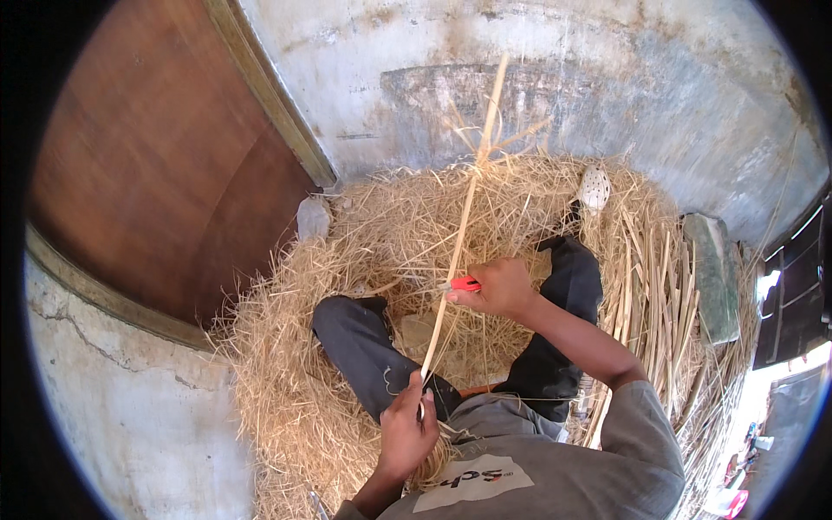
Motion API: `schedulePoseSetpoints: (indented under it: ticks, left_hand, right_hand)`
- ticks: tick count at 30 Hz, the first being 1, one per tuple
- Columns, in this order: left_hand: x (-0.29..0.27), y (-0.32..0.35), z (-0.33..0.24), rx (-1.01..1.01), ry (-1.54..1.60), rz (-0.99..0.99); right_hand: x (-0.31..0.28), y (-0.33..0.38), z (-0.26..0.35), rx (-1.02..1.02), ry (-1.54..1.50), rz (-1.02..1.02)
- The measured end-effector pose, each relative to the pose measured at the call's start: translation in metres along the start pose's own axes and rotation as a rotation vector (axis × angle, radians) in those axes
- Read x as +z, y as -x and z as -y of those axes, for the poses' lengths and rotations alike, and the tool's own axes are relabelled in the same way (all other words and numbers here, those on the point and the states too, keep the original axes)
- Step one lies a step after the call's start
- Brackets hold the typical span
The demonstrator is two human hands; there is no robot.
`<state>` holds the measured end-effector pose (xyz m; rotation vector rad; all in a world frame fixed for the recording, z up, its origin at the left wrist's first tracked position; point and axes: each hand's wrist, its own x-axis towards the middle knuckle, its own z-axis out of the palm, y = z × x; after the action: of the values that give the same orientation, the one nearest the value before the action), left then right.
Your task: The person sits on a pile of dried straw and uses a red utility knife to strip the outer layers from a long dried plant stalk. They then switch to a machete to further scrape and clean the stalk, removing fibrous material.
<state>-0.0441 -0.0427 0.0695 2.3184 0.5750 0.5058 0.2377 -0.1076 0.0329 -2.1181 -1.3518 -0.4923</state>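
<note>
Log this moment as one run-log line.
left hand: grips stalk low end | right hand: red knife against stalk | around: straw pile

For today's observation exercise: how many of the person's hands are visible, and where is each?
2. The left hand grips the lower end of the long stalk near the lap; the right hand holds a red-handled tool against the stalk's middle.

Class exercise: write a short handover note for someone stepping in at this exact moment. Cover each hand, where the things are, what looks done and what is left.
Left hand: gripping the near end of a long pale reed stalk, close to the body.
Right hand: holding a red-handled knife against the stalk's middle.
The stalk runs away from the person towards the grey wall, over loose straw.
A bundle of stalks lies at the right.
Done: cannot tell how much of this stalk is worked.
Left: likely the rest of this stalk, then the bundle.
</note>
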Motion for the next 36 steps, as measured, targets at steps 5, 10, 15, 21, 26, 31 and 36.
schedulePoseSetpoints:
  ticks: [5,10,15,21,26,31,36]
  left_hand:
    - [-0.004,0.003,-0.004,0.000,0.013,0.097]
    - [-0.003,0.006,0.005,0.007,-0.012,0.028]
    - [-0.007,-0.002,0.007,0.084,-0.055,0.012]
    - [-0.012,-0.006,0.006,0.074,-0.076,-0.022]
    - [-0.014,-0.011,0.004,0.068,-0.074,-0.015]
    - [-0.011,0.013,0.011,0.060,-0.037,0.102]
    - [-0.001,0.016,0.019,-0.006,0.004,0.033]
  right_hand:
    - [-0.003,-0.023,-0.031,0.333,-0.041,-0.032]
    - [-0.004,0.003,0.008,-0.039,-0.050,0.027]
    - [-0.004,-0.016,0.001,0.098,-0.012,0.026]
    - [-0.004,-0.024,-0.010,-0.049,0.017,-0.023]
    - [0.001,-0.038,-0.013,-0.003,0.120,-0.080]
    - [-0.013,-0.055,-0.073,0.467,0.185,0.096]
    - [-0.006,-0.026,-0.047,0.502,-0.035,0.338]
